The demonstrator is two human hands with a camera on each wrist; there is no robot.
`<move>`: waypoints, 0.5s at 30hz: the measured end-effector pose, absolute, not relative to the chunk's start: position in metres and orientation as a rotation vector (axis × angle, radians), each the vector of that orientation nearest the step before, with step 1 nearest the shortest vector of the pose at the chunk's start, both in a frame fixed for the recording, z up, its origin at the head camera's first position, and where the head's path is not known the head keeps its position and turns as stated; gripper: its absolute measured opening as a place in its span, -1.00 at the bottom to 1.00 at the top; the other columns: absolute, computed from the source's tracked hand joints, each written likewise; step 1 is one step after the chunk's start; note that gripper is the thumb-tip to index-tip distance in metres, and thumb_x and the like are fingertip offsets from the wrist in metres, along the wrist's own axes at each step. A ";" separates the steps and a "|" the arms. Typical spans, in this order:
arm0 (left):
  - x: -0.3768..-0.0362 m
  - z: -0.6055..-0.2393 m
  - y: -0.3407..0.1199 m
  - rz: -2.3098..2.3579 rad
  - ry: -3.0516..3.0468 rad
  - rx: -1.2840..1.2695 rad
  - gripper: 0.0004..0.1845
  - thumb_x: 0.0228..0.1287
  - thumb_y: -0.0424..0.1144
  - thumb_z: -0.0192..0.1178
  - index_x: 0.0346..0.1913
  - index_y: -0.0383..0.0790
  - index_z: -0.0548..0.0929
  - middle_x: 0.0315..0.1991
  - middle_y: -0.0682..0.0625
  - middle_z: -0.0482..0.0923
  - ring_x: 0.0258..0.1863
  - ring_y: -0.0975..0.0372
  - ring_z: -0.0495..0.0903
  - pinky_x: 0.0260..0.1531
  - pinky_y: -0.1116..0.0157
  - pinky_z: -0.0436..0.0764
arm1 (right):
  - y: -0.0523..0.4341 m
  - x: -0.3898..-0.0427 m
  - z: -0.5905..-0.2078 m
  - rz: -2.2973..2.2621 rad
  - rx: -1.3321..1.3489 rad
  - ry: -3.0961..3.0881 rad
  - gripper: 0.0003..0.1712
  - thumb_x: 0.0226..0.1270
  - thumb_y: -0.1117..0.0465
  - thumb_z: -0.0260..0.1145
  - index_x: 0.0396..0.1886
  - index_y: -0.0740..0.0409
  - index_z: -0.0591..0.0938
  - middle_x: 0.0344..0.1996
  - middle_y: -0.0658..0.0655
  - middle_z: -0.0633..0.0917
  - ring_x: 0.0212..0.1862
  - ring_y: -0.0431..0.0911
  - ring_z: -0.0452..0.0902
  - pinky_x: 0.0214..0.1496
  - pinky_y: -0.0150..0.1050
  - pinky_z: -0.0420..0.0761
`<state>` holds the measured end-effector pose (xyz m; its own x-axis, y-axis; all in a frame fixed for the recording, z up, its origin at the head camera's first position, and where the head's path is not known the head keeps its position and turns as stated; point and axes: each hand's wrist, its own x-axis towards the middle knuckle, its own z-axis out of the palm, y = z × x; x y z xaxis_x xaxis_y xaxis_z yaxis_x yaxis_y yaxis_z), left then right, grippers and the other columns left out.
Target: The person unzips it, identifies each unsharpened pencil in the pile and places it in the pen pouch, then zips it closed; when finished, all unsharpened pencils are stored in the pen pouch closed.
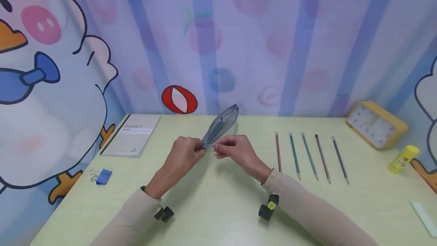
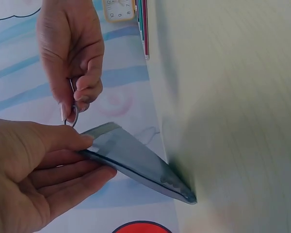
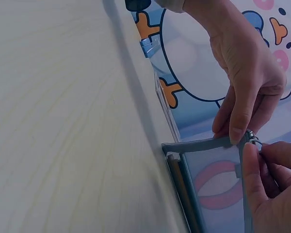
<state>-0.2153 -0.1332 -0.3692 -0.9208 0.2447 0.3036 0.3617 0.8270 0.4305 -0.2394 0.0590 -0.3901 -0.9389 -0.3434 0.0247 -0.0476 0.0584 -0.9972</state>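
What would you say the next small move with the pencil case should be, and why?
Probably drawing the zip pull along the pencil case. The left hand grips the case's near end, the right hand pinches the pull ring there, and five pencils lie loose on the table.

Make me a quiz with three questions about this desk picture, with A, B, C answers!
1. Where is the clock?
A. far right of the table
B. on the notebook
C. in a hand

2. How many pencils lie in a row?
A. three
B. five
C. eight

3. What is the pencil pouch doing?
A. lying flat alone
B. held up by both hands
C. hanging on the wall

Answers: 1 A, it sits by the glue stick. 2 B, five lie side by side. 3 B, the left hand and right hand pinch its near end.
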 end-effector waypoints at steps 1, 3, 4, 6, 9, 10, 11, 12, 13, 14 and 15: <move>-0.215 -0.369 -0.133 -0.731 -2.769 -0.470 -0.90 0.23 -0.36 0.37 -0.25 -0.31 0.82 -0.55 0.02 0.66 -0.66 0.31 0.41 -0.68 0.44 0.32 | 0.058 -0.240 -0.390 -1.976 -0.406 2.124 -0.76 0.37 0.29 0.35 -0.07 0.38 0.73 -0.24 0.26 0.80 -0.33 -0.17 0.75 -0.02 -0.11 0.75; -0.215 -0.369 -0.134 -0.741 -2.756 -0.478 -0.90 0.24 -0.36 0.34 -0.27 -0.31 0.82 -0.59 0.03 0.64 -0.69 0.32 0.40 -0.70 0.43 0.30 | 0.058 -0.240 -0.388 -1.977 -0.411 2.143 -0.76 0.37 0.28 0.36 -0.08 0.37 0.73 -0.24 0.26 0.80 -0.31 -0.15 0.76 -0.03 -0.14 0.75; -0.214 -0.369 -0.134 -0.746 -2.747 -0.481 -0.90 0.24 -0.36 0.33 -0.28 -0.31 0.83 -0.61 0.04 0.62 -0.70 0.32 0.39 -0.70 0.43 0.30 | 0.057 -0.241 -0.387 -1.980 -0.411 2.147 -0.76 0.36 0.27 0.36 -0.09 0.37 0.73 -0.24 0.26 0.80 -0.30 -0.13 0.77 -0.03 -0.15 0.75; -0.214 -0.369 -0.134 -0.751 -2.724 -0.483 -0.90 0.23 -0.36 0.33 -0.30 -0.30 0.83 -0.64 0.05 0.60 -0.70 0.33 0.39 -0.70 0.43 0.31 | 0.057 -0.242 -0.386 -1.983 -0.410 2.151 -0.76 0.36 0.27 0.37 -0.10 0.36 0.74 -0.21 0.31 0.80 -0.29 -0.12 0.78 -0.02 -0.15 0.75; -0.212 -0.369 -0.135 -0.769 -2.681 -0.472 -0.91 0.23 -0.35 0.35 -0.30 -0.27 0.84 -0.64 0.05 0.62 -0.68 0.33 0.41 -0.67 0.43 0.36 | 0.056 -0.242 -0.382 -1.985 -0.421 2.155 -0.77 0.36 0.27 0.37 -0.11 0.35 0.75 -0.18 0.33 0.80 -0.27 -0.12 0.80 0.00 -0.14 0.75; -0.211 -0.369 -0.136 -0.779 -2.667 -0.463 -0.91 0.23 -0.34 0.36 -0.28 -0.26 0.84 -0.61 0.05 0.65 -0.66 0.33 0.43 -0.66 0.43 0.38 | 0.056 -0.243 -0.381 -1.984 -0.425 2.156 -0.77 0.36 0.27 0.37 -0.11 0.34 0.75 -0.17 0.33 0.80 -0.27 -0.12 0.80 0.00 -0.15 0.74; -0.211 -0.369 -0.136 -0.791 -2.651 -0.454 -0.90 0.22 -0.34 0.37 -0.27 -0.25 0.85 -0.58 0.04 0.68 -0.64 0.32 0.45 -0.64 0.43 0.40 | 0.055 -0.243 -0.380 -1.986 -0.433 2.152 -0.77 0.36 0.27 0.37 -0.10 0.34 0.75 -0.15 0.33 0.79 -0.26 -0.13 0.80 0.01 -0.15 0.74; -0.211 -0.370 -0.136 -0.803 -2.635 -0.444 -0.90 0.22 -0.34 0.38 -0.25 -0.24 0.85 -0.54 0.02 0.72 -0.62 0.31 0.48 -0.62 0.43 0.43 | 0.056 -0.243 -0.379 -1.992 -0.438 2.144 -0.77 0.37 0.28 0.36 -0.09 0.35 0.74 -0.15 0.32 0.79 -0.25 -0.12 0.80 0.01 -0.16 0.74; -0.211 -0.370 -0.137 -0.822 -2.621 -0.432 -0.89 0.22 -0.34 0.38 -0.23 -0.23 0.85 -0.50 0.01 0.74 -0.59 0.30 0.51 -0.60 0.42 0.46 | 0.056 -0.243 -0.378 -2.000 -0.435 2.129 -0.77 0.37 0.29 0.36 -0.07 0.35 0.74 -0.15 0.30 0.79 -0.23 -0.12 0.81 0.02 -0.15 0.74; -0.211 -0.370 -0.137 -0.838 -2.605 -0.423 -0.88 0.22 -0.33 0.39 -0.21 -0.23 0.85 -0.46 0.00 0.77 -0.56 0.29 0.57 -0.56 0.42 0.51 | 0.057 -0.244 -0.377 -2.011 -0.428 2.107 -0.76 0.37 0.30 0.36 -0.06 0.35 0.73 -0.14 0.29 0.79 -0.22 -0.12 0.81 0.05 -0.14 0.73; -0.211 -0.370 -0.137 -0.856 -2.591 -0.415 -0.86 0.21 -0.33 0.39 -0.19 -0.22 0.85 -0.42 -0.02 0.79 -0.52 0.29 0.63 -0.52 0.42 0.56 | 0.057 -0.244 -0.376 -2.022 -0.417 2.082 -0.76 0.36 0.31 0.36 -0.05 0.35 0.73 -0.13 0.27 0.79 -0.20 -0.12 0.81 0.06 -0.13 0.72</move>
